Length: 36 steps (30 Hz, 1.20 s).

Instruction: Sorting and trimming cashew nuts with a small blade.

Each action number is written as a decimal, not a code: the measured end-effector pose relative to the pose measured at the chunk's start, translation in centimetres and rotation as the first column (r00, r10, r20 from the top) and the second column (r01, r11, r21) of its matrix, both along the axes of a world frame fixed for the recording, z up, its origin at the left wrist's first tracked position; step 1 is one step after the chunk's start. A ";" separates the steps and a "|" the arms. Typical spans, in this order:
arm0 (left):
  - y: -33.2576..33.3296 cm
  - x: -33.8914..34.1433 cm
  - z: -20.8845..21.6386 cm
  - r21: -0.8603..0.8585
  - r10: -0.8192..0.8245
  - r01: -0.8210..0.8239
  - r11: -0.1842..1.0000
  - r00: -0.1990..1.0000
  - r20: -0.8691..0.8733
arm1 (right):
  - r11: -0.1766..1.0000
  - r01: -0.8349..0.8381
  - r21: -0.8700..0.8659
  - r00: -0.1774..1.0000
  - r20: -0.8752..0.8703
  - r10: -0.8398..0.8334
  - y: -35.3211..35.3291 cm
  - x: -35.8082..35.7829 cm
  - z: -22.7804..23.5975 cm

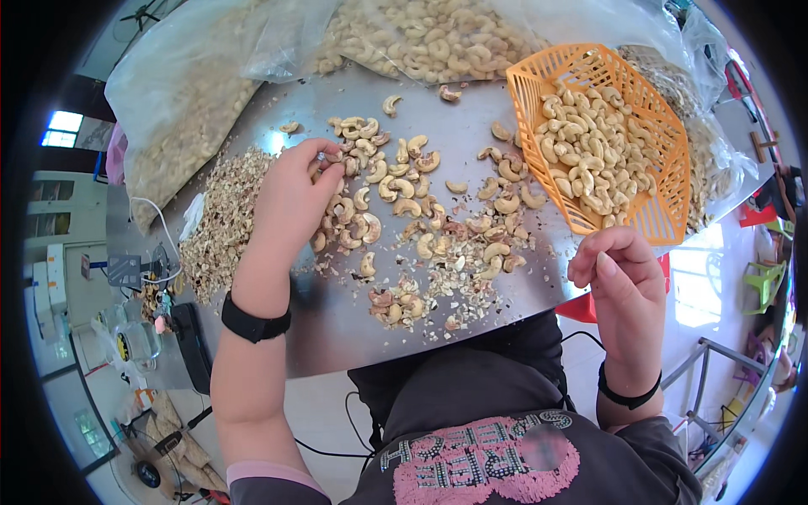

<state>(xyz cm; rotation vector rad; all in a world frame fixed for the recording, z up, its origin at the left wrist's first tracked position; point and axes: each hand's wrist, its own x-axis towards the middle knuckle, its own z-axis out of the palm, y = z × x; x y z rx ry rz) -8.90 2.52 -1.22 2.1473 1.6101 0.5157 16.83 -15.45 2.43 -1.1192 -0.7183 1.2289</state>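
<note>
My left hand [290, 195] reaches into the loose cashew nuts [404, 187] on the metal table. Its thumb and fingers close round a cashew nut, which they mostly cover. At the table's right front edge, just below the orange basket, my right hand [627, 278] is raised with its fingers bent and pinched together. What they hold, if anything, is hidden. The orange slatted plastic basket [682, 160] tilts at the right and holds many pale, peeled cashews [589, 147]. Between my hands lie cashews with brownish skin patches, mixed with broken bits [450, 290].
A heap of small nut fragments [220, 223] lies left of my left forearm. Clear bags of cashews [429, 38] line the table's back; another bulky bag [181, 93] stands at far left. A black phone-like object [190, 347] and white cable [160, 210] lie at the left edge.
</note>
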 end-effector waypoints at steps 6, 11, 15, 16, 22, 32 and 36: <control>-1.9 -1.4 1.2 0.087 -0.014 0.008 0.996 0.998 0.062 | 1.000 -0.030 0.006 1.000 0.002 0.030 0.4 -0.3 -0.4; -3.4 -1.5 1.5 -0.023 -0.107 0.106 0.994 0.993 -0.044 | 0.998 -0.056 -0.016 0.998 0.003 0.056 0.5 -0.7 -0.5; -4.2 -1.1 1.2 -0.097 -0.097 0.110 0.989 0.987 0.127 | 0.996 -0.085 -0.027 0.996 0.019 0.085 0.7 -1.0 -0.4; -4.3 -0.9 1.3 -0.142 -0.085 0.109 0.984 0.983 0.164 | 0.996 -0.084 -0.031 0.996 0.015 0.085 0.7 -1.1 -0.3; -5.0 0.2 2.0 -0.174 -0.144 0.153 0.973 0.987 0.066 | 0.992 -0.112 -0.052 0.994 -0.002 0.112 0.8 -1.2 -0.6; -6.1 0.5 1.2 0.069 -0.216 0.223 0.972 0.972 -0.092 | 0.989 -0.134 -0.065 0.991 0.007 0.135 0.9 -1.9 -1.0; -5.9 0.4 0.8 0.148 -0.241 0.263 0.953 0.959 -0.152 | 0.989 -0.137 -0.058 0.990 0.021 0.139 0.8 -2.2 -1.1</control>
